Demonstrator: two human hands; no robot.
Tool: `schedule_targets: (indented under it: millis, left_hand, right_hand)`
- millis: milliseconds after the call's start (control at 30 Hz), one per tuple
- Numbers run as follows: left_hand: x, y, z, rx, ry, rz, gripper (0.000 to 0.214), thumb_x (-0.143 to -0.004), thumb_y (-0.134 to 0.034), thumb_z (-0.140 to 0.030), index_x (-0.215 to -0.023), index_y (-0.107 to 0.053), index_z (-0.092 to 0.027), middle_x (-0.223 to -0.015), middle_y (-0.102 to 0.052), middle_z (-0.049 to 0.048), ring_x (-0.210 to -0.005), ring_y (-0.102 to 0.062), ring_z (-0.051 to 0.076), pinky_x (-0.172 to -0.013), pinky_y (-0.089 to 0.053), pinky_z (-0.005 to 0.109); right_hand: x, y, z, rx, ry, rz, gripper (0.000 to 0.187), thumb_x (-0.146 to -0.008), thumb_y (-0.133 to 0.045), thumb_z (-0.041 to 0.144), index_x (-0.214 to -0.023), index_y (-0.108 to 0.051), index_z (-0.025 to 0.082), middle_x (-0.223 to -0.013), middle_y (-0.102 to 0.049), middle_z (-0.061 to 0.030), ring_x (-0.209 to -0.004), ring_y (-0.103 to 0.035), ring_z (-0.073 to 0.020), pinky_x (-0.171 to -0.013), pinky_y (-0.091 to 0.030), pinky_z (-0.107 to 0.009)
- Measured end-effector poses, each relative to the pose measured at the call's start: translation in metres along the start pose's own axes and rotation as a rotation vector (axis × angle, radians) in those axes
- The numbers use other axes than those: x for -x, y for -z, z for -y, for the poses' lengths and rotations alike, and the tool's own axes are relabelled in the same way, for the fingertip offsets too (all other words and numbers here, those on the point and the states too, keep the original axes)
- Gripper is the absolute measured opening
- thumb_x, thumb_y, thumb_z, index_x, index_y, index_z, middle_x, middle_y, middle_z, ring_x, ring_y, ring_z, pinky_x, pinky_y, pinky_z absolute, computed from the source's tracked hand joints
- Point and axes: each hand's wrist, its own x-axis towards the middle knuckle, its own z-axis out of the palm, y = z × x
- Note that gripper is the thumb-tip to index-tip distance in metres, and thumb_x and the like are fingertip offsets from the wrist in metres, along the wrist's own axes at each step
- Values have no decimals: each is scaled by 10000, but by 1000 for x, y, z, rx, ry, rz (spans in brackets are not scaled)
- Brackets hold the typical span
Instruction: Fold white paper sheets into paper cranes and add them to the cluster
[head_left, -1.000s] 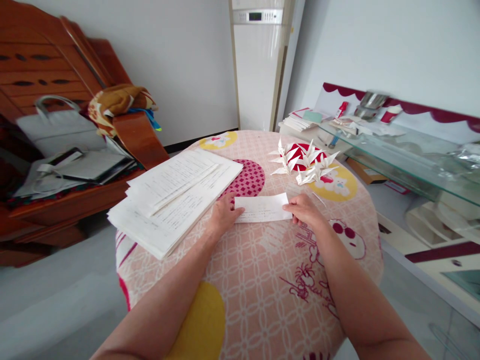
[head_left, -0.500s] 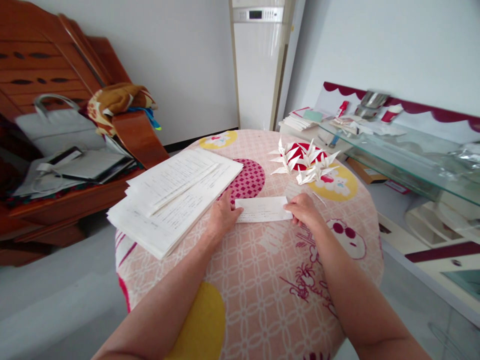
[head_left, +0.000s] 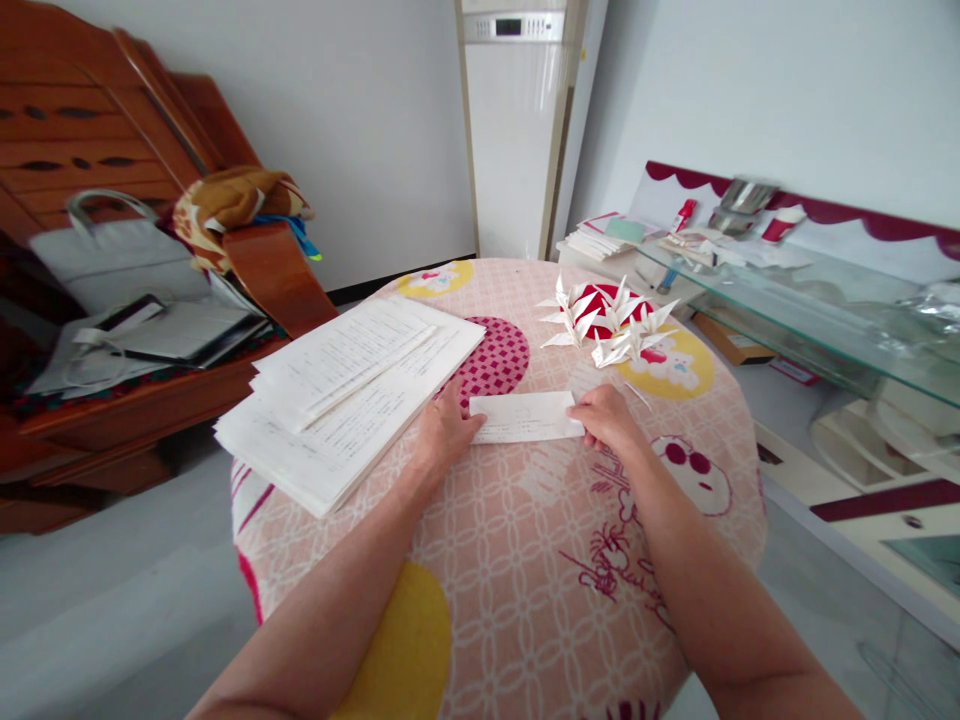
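A folded white paper strip (head_left: 525, 417) lies flat on the round table with its pink patterned cloth (head_left: 525, 560). My left hand (head_left: 444, 432) is on the strip's left end, thumb lying over the paper and fingers pressed together at its edge. At the strip's right end, my right hand (head_left: 609, 418) has its fingers curled down onto the paper. Both hands pin it to the cloth.
A thick stack of printed sheets (head_left: 337, 395) lies left of my hands. Several white folded paper cranes (head_left: 611, 325) sit behind the strip. A wooden bench with a bag and papers (head_left: 127, 300) stands on the left, and a glass shelf unit (head_left: 810, 310) on the right.
The strip looks slightly narrower and flatter than a second ago. Both hands stay at its ends, having shifted only a little.
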Motion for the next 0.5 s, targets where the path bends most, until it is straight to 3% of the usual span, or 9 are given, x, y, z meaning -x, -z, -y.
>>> schedule_targets:
  millis: [233,500]
  left_hand:
    - [0,0,0,-1,-12,9,693,-771,-679,-229,-1426,-482,-116,-698,-682,-4,-743,-672,201,-758,-491,296]
    - [-1,1,0,10,-10,16,708,-772,-679,-232,-1439,-471,-111,-729,-696,7,-762,-678,203,-771,-495,295]
  right_hand:
    - [-2,-1,-3,0,16,-17,216,-820,-582,234,-669,-675,111,-348,-533,-13,-267,-486,-127,-302,-331,-187]
    - [0,0,-1,-2,7,-13,226,-823,-577,231,-642,-657,123,-348,-530,-14,-272,-495,-139,-295,-338,-198]
